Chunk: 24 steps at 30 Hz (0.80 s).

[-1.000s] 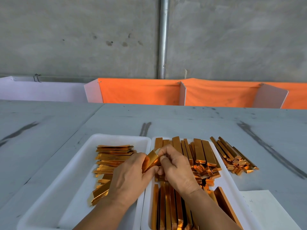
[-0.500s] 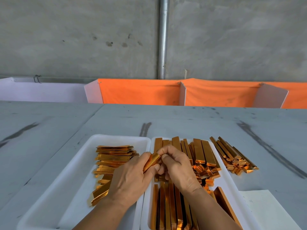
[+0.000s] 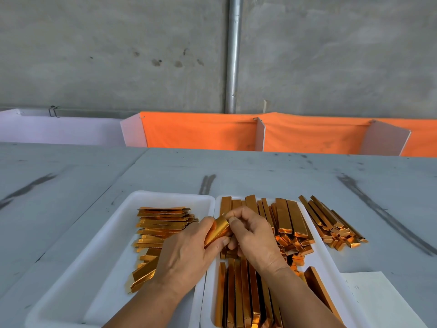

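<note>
Lying nearest, at the right, a white paper sheet [image 3: 380,301] bears faint marks too small to read. Both hands meet above the seam between two white trays. The left hand [image 3: 186,252] pinches the gold card strip [image 3: 218,229] from below, and the right hand [image 3: 253,235] pinches its upper end. Half a second ago the strip looked narrow; now it curls open, showing a broad shiny face. Flat strips [image 3: 163,220] fill the left tray [image 3: 101,245], folded boxes [image 3: 287,216] the right tray [image 3: 328,259]. Orange cloth [image 3: 201,131] hangs beyond.
</note>
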Each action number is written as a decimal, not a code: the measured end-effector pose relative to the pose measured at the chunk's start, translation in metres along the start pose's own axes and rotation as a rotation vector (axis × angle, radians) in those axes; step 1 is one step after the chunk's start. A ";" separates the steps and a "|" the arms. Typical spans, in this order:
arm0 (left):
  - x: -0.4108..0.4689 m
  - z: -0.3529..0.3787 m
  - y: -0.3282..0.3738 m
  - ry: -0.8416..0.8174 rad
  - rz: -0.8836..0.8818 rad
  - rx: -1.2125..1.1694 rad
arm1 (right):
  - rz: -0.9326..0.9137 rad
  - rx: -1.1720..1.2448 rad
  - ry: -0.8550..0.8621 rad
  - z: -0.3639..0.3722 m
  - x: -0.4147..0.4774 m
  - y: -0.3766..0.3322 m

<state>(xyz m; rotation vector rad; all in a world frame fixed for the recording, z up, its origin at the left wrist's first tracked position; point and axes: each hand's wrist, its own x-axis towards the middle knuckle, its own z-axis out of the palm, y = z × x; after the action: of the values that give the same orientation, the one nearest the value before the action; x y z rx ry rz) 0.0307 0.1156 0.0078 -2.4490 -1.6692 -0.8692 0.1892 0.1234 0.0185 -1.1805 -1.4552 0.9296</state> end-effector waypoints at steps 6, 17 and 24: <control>0.001 -0.001 0.001 0.004 -0.043 0.006 | -0.100 -0.021 0.042 0.000 0.000 0.002; 0.001 -0.001 0.001 -0.008 -0.054 -0.018 | -0.060 -0.034 -0.045 0.001 -0.002 0.001; 0.001 0.001 0.000 -0.009 -0.031 -0.032 | -0.023 0.037 -0.019 -0.001 -0.001 0.000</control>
<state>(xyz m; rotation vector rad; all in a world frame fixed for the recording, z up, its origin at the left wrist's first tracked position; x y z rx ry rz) 0.0314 0.1167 0.0076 -2.4574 -1.7140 -0.8978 0.1902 0.1227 0.0182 -1.1284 -1.4578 0.9508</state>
